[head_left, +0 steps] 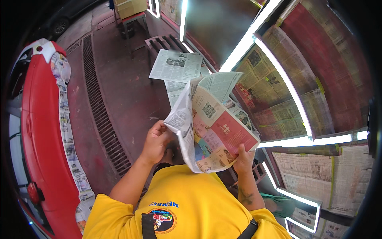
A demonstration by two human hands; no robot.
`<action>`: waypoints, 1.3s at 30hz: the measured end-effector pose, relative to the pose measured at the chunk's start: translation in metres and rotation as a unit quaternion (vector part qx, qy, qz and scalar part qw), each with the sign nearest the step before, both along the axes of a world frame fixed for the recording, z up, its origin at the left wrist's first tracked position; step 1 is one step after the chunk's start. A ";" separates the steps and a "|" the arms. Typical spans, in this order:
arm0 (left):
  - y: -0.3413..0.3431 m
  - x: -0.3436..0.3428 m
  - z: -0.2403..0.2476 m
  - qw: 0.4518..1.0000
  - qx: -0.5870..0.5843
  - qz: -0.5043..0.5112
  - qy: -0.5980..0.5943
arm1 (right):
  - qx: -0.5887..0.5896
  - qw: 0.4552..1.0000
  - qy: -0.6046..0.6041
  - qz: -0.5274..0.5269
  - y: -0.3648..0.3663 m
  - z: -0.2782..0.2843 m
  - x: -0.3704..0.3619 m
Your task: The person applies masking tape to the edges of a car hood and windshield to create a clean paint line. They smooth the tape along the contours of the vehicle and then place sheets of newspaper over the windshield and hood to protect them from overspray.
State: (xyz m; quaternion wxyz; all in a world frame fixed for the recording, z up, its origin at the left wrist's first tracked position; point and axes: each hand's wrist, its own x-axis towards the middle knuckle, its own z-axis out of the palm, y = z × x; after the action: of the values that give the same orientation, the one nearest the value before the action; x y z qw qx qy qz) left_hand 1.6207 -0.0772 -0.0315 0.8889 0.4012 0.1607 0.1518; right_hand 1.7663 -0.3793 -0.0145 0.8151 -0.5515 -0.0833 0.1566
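Note:
A partly opened newspaper (229,129) is held up before my chest, its colour-printed page facing me and its pages fanned apart at the top. My left hand (156,142) pinches its left edge, where a white page folds over. On the lower right corner, my right hand (243,160) grips the sheets with the thumb on top. Beyond them, loose newspaper sheets (181,71) lie on a slatted bench (164,43). The sheets I hold hide part of that bench.
To the left stands a red car body (49,131) with newspaper masking (68,139) along its lower edge. A long drain grate (99,103) crosses the floor. Bright tube lights (284,75) and newspaper-covered panels (274,87) line the right. A cardboard box (130,8) sits far back.

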 end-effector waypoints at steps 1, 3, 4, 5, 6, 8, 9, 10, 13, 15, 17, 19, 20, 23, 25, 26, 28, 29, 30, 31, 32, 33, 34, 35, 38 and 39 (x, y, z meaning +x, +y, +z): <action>0.001 -0.030 -0.012 0.999 -0.015 0.049 0.011 | -0.014 0.999 0.016 -0.025 -0.007 -0.002 0.008; -0.014 -0.092 -0.016 0.987 -0.045 0.156 0.016 | -0.043 0.995 0.052 -0.068 -0.011 -0.011 0.019; -0.027 -0.123 -0.008 0.973 -0.067 0.219 0.028 | -0.040 0.996 0.055 -0.062 -0.006 -0.013 0.018; -0.042 -0.154 -0.008 0.960 -0.058 0.271 0.043 | -0.038 0.996 0.058 -0.055 0.000 -0.013 0.016; -0.057 -0.186 -0.008 0.943 -0.051 0.326 0.054 | -0.036 0.997 0.059 -0.045 0.008 -0.010 0.011; -0.090 -0.244 0.002 0.900 -0.048 0.426 0.075 | -0.036 0.994 0.099 -0.019 0.025 -0.011 -0.004; -0.109 -0.269 0.009 0.877 -0.056 0.470 0.086 | -0.016 0.995 0.099 0.001 0.034 -0.015 -0.012; -0.140 -0.272 0.000 0.847 -0.067 0.518 0.096 | 0.000 0.995 0.101 0.026 0.036 -0.035 0.001; -0.211 -0.281 -0.022 0.793 -0.056 0.600 0.089 | -0.023 0.991 0.093 0.089 0.040 -0.071 0.020; -0.248 -0.275 -0.035 0.757 -0.044 0.647 0.083 | -0.024 0.988 0.071 0.137 0.042 -0.084 0.035; -0.277 -0.273 -0.050 0.713 -0.027 0.696 0.081 | -0.032 0.976 0.091 0.193 0.054 -0.103 0.055; -0.309 -0.265 -0.051 0.659 -0.031 0.747 0.080 | -0.016 0.968 0.115 0.222 0.059 -0.107 0.056; -0.327 -0.264 -0.059 0.639 -0.022 0.765 0.075 | -0.012 0.959 0.107 0.261 0.061 -0.124 0.062; -0.395 -0.268 -0.093 0.555 -0.009 0.829 0.070 | -0.018 0.922 0.081 0.378 0.073 -0.180 0.073; -0.446 -0.281 -0.152 0.488 -0.021 0.872 0.046 | -0.011 0.896 0.050 0.441 0.091 -0.207 0.049; -0.473 -0.286 -0.153 0.474 0.002 0.878 0.056 | -0.003 0.885 0.048 0.463 0.093 -0.215 0.034; -0.533 -0.317 -0.142 0.472 0.016 0.877 0.087 | -0.031 0.871 0.036 0.489 0.076 -0.217 -0.018; -0.565 -0.350 -0.134 0.453 0.025 0.886 0.090 | -0.045 0.864 0.029 0.501 0.068 -0.213 -0.060; -0.599 -0.375 -0.138 0.432 0.035 0.897 0.087 | -0.036 0.852 0.001 0.522 0.063 -0.209 -0.099; -0.630 -0.372 -0.165 0.417 0.054 0.902 0.100 | -0.023 0.836 -0.033 0.547 0.067 -0.219 -0.116; -0.666 -0.389 -0.175 0.399 0.051 0.907 0.125 | -0.025 0.821 -0.058 0.567 0.059 -0.224 -0.146; -0.695 -0.414 -0.179 0.383 0.052 0.910 0.147 | -0.031 0.805 -0.080 0.587 0.056 -0.220 -0.183; -0.724 -0.427 -0.182 0.365 0.048 0.913 0.174 | -0.038 0.788 -0.087 0.609 0.045 -0.212 -0.216; -0.748 -0.435 -0.186 0.325 0.035 0.926 0.187 | -0.044 0.771 -0.095 0.628 0.036 -0.202 -0.250; -0.801 -0.456 -0.183 0.223 0.026 0.943 0.245 | -0.050 0.728 -0.119 0.673 0.004 -0.172 -0.348; -0.812 -0.463 -0.186 0.195 0.035 0.941 0.273 | -0.047 0.708 -0.127 0.694 0.001 -0.166 -0.378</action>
State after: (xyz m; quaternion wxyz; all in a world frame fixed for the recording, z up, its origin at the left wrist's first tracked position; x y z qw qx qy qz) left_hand 1.1577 -0.8889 -0.2174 -0.0277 -0.0007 0.6467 0.7623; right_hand 1.3886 -0.3786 -0.1806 0.4315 -0.3910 -0.5371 0.6103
